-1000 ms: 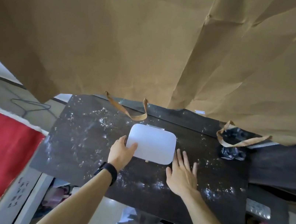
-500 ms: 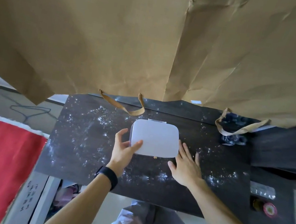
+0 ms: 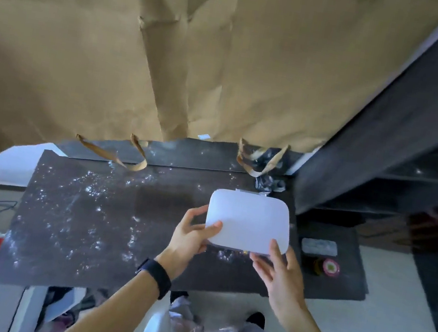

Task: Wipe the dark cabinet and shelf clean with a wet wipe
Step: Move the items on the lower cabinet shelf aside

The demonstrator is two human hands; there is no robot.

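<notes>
White box (image 3: 249,222) farther right, in curled left hand (image 3: 188,242) and right hand (image 3: 283,276).

Head cam, steep down onto cabinet top (image 3: 83,219), v. close

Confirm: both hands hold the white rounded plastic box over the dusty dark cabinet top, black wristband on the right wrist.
Wrong wrist: the head view shows the black wristband on the left wrist. The left hand and right hand hold the white rounded plastic box over the dusty dark cabinet top.
</notes>
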